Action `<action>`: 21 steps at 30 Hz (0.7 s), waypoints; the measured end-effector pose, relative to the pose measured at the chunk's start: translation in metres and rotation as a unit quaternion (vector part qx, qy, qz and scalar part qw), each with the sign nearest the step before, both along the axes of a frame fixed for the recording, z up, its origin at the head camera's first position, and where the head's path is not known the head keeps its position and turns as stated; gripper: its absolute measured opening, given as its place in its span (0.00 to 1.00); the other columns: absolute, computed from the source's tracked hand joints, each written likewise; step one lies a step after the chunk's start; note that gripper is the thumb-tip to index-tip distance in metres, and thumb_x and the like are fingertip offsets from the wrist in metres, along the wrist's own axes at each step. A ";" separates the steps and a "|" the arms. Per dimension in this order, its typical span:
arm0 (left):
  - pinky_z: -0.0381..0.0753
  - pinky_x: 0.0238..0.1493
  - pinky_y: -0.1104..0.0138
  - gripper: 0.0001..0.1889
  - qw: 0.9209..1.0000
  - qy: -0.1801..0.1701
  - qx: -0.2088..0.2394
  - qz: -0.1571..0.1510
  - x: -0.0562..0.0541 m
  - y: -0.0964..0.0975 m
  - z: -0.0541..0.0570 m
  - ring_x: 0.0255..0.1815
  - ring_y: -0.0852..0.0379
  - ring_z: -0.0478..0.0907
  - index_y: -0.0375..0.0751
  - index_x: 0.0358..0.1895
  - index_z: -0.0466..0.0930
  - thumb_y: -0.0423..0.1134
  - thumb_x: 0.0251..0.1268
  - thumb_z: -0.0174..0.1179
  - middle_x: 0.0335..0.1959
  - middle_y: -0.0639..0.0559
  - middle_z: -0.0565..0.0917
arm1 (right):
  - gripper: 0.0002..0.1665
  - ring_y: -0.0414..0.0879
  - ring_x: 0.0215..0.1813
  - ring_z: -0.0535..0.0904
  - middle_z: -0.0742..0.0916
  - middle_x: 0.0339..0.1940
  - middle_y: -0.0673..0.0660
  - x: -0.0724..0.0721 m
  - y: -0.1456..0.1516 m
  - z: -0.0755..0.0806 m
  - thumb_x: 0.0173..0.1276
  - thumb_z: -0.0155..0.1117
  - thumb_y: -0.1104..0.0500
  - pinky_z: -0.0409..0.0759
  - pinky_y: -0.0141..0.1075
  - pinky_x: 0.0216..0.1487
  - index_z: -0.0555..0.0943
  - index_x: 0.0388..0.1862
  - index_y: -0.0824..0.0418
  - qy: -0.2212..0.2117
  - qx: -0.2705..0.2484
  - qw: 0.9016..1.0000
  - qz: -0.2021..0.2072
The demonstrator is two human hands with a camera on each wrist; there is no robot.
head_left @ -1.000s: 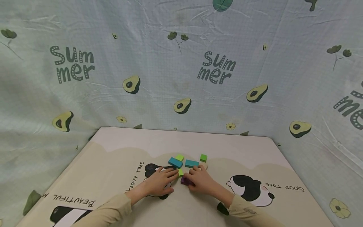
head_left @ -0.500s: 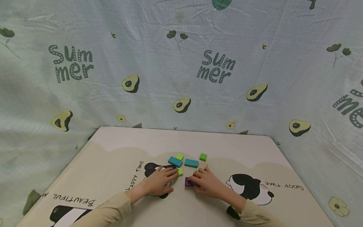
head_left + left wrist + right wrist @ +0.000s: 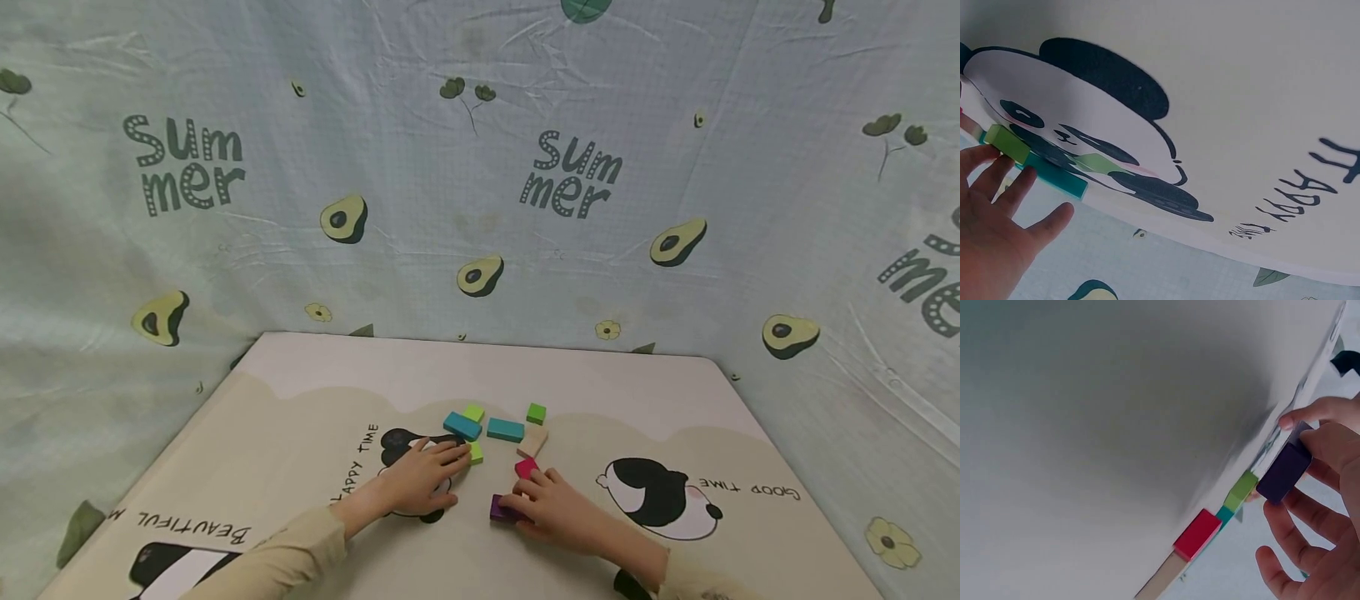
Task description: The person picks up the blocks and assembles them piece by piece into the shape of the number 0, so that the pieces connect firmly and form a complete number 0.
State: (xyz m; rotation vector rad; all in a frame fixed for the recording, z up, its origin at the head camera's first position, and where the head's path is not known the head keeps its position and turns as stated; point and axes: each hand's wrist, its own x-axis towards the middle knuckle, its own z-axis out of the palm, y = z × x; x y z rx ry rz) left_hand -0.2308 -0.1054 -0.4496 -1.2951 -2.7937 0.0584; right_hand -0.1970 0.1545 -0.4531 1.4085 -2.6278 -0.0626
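My right hand pinches a purple block low over the front middle of the table; in the right wrist view thumb and fingers hold the purple block at its end and sides. My left hand lies palm down over the printed panda, fingers spread and nearly straight. Its fingertips are right at a lime green block, also plain in the left wrist view as a lime block in front of a teal one. Just beyond my right fingers lies a red-pink block.
Behind the hands sit a plain wooden block, a teal block, a blue block, another lime block and a green cube. A printed cloth hangs along the table's far edge.
My right hand has drawn the purple block toward me and slightly right, away from the lime block. The red-pink and wooden blocks have come into sight. My left hand has stayed put.
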 end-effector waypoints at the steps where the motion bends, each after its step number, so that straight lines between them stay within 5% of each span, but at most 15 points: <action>1: 0.64 0.58 0.48 0.31 1.000 0.000 0.000 0.000 0.000 0.000 0.000 0.65 0.51 0.63 0.45 0.65 0.62 0.54 0.60 0.51 0.65 0.51 0.65 | 0.22 0.41 0.46 0.70 0.78 0.43 0.45 0.002 -0.001 0.000 0.59 0.60 0.48 0.72 0.39 0.47 0.70 0.53 0.43 -0.003 0.002 1.000 0.003; 9: 0.63 0.59 0.48 0.31 1.000 -0.008 0.003 0.002 -0.002 0.001 -0.002 0.65 0.50 0.62 0.44 0.65 0.61 0.53 0.60 0.51 0.66 0.50 0.64 | 0.19 0.39 0.44 0.69 0.77 0.42 0.44 0.010 -0.007 -0.002 0.62 0.56 0.46 0.71 0.35 0.47 0.71 0.52 0.43 -0.007 0.020 0.999 0.033; 21: 0.63 0.59 0.48 0.31 1.000 -0.012 0.004 0.007 -0.001 0.002 0.000 0.65 0.50 0.63 0.45 0.65 0.62 0.53 0.60 0.51 0.66 0.51 0.64 | 0.21 0.40 0.45 0.71 0.77 0.42 0.44 0.007 -0.008 -0.004 0.60 0.59 0.47 0.72 0.38 0.48 0.70 0.53 0.42 -0.032 0.024 0.999 0.010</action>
